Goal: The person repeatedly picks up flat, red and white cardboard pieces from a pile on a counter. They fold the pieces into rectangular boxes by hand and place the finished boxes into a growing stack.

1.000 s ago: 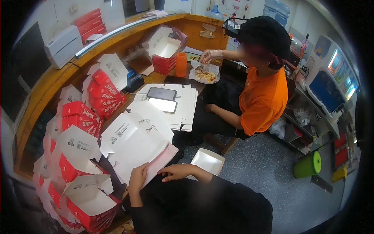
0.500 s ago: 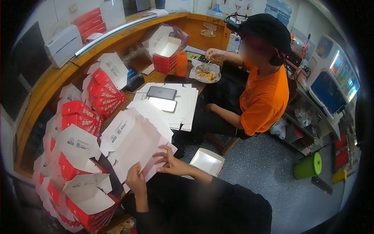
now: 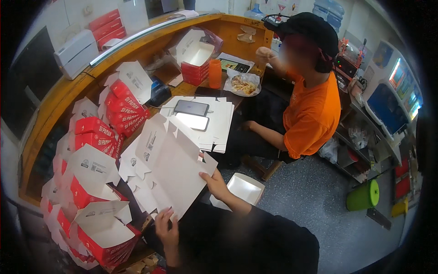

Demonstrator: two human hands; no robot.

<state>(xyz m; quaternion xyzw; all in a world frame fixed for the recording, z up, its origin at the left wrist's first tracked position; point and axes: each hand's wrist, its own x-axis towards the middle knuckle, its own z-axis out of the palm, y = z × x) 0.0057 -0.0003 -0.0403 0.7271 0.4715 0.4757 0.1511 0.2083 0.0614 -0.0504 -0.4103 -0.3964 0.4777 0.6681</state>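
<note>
A flat white cardboard box blank (image 3: 173, 171), cut with tabs and flaps, is tilted up in front of me over a similar flat blank (image 3: 131, 160). My right hand (image 3: 215, 183) grips its right edge, the thumb on top and the other fingers mostly hidden behind. At its lower corner is my left hand (image 3: 167, 230), fingers apart and bent, the tips at or close to the cardboard edge. Left of the blanks stand nested stacks of folded red and white boxes (image 3: 107, 230), their lids raised.
Two phones (image 3: 191, 108) lie on a pile of flat blanks (image 3: 221, 125). Beyond are an orange bottle (image 3: 215, 74), a plate of food (image 3: 242, 85) and more boxes (image 3: 195, 68). A person in an orange shirt (image 3: 315, 109) sits at right. An open white box (image 3: 245, 188) is beside my right forearm.
The top blank has lifted and tilted away from the one beneath. My right hand has moved right onto its edge; my left has moved down to its lower corner. The seated person's raised hand is higher.
</note>
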